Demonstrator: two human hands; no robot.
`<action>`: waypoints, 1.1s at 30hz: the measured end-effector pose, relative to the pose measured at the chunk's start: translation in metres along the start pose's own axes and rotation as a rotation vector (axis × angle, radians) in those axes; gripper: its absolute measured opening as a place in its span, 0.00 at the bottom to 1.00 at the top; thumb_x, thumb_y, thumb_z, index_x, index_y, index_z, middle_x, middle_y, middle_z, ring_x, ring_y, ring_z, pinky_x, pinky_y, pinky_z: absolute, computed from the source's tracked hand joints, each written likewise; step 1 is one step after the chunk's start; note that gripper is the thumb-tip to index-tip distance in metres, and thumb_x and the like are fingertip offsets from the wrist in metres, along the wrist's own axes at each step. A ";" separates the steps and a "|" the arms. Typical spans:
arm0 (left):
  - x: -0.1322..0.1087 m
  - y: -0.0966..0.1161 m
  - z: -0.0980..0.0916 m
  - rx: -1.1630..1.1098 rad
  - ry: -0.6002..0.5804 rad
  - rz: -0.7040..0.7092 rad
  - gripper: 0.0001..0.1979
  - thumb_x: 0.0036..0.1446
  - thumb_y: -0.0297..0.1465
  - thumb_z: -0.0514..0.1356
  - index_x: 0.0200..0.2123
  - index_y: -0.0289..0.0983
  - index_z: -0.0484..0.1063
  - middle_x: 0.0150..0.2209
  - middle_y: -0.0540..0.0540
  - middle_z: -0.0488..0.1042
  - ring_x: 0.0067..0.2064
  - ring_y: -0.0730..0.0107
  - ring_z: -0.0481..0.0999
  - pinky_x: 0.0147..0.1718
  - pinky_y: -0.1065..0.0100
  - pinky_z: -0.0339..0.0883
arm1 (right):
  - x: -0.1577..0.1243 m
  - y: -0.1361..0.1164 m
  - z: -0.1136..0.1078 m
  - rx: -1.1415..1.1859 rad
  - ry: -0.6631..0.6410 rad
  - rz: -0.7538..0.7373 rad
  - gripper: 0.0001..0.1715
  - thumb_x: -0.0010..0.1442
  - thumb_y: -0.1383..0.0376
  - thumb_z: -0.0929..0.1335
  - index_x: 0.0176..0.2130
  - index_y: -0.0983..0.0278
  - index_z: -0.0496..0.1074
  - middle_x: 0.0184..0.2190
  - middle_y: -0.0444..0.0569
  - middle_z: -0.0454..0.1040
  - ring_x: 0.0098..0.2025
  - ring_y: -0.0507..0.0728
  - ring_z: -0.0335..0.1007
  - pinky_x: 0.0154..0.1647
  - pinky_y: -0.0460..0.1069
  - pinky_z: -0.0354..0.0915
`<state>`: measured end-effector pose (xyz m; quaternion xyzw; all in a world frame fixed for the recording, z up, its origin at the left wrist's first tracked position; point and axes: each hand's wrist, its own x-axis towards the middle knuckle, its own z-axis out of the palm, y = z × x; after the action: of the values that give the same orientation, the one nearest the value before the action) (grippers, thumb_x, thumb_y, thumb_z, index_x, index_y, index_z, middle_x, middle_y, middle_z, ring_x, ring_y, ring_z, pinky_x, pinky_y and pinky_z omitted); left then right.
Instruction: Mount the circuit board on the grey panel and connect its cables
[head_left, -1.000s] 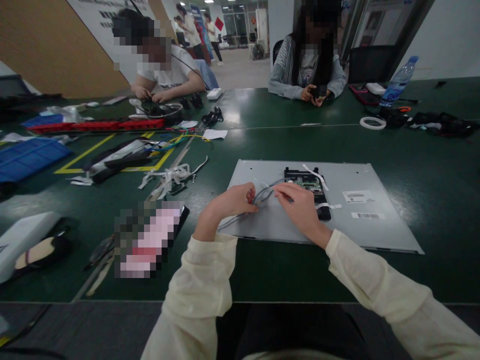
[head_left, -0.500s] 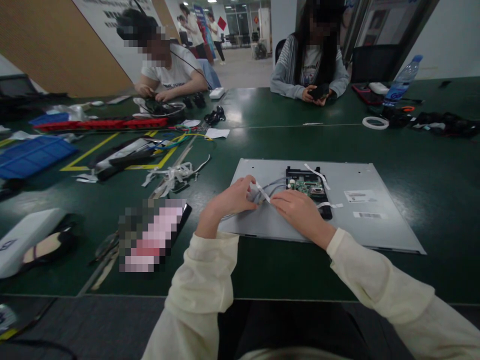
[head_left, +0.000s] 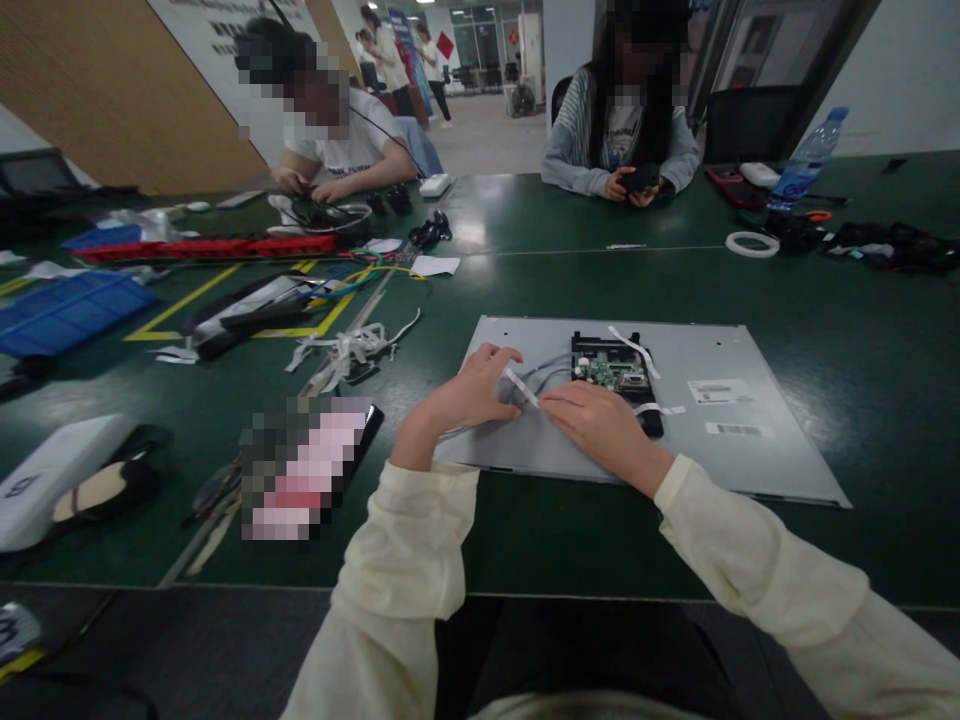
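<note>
A flat grey metal panel (head_left: 750,450) lies on the green table, with a green circuit board (head_left: 615,374) in a black frame on it. My right hand (head_left: 600,425) pinches the lower end of a white tape strip (head_left: 520,386) left of the board. My left hand (head_left: 472,392) is at the strip's upper end, thumb and fingers apart around the grey cable (head_left: 551,366); it grips nothing that I can see. Two more strips of white tape, an upper one (head_left: 636,352) and a lower one (head_left: 660,409), cross the frame's right side.
Left of the panel are a phone (head_left: 319,470) with a blurred screen and a heap of torn white tape (head_left: 349,352). Farther left stand a blue tray (head_left: 75,312) and a white device (head_left: 64,480). Two people sit across the table. A tape roll (head_left: 752,245) lies at the right.
My left thumb and forefinger have spread apart and drawn slightly left of the tape strip. The right hand's pinch stays almost in place.
</note>
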<state>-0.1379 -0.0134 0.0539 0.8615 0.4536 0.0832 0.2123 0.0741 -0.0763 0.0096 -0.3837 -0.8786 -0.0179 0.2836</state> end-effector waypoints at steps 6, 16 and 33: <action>0.001 0.007 -0.004 0.023 0.011 0.108 0.24 0.46 0.32 0.63 0.49 0.42 0.65 0.50 0.44 0.62 0.55 0.57 0.62 0.57 0.58 0.56 | 0.001 0.000 0.001 0.022 -0.032 0.014 0.13 0.64 0.69 0.62 0.42 0.66 0.75 0.40 0.52 0.75 0.43 0.56 0.69 0.45 0.51 0.65; 0.014 0.009 0.009 0.058 0.063 0.089 0.06 0.57 0.28 0.51 0.36 0.37 0.67 0.37 0.45 0.69 0.41 0.64 0.69 0.43 0.64 0.63 | 0.000 -0.001 0.000 0.067 -0.098 0.015 0.12 0.63 0.70 0.62 0.40 0.66 0.75 0.39 0.53 0.75 0.44 0.56 0.68 0.46 0.51 0.64; 0.020 -0.010 0.022 0.014 0.069 0.114 0.08 0.54 0.32 0.57 0.38 0.37 0.66 0.38 0.45 0.68 0.43 0.64 0.68 0.45 0.64 0.62 | -0.002 -0.010 -0.005 0.060 -0.174 -0.047 0.16 0.63 0.66 0.62 0.46 0.68 0.73 0.48 0.56 0.74 0.52 0.58 0.68 0.52 0.53 0.63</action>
<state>-0.1270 0.0016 0.0286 0.8841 0.4113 0.1219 0.1855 0.0713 -0.0860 0.0145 -0.3546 -0.9089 0.0352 0.2169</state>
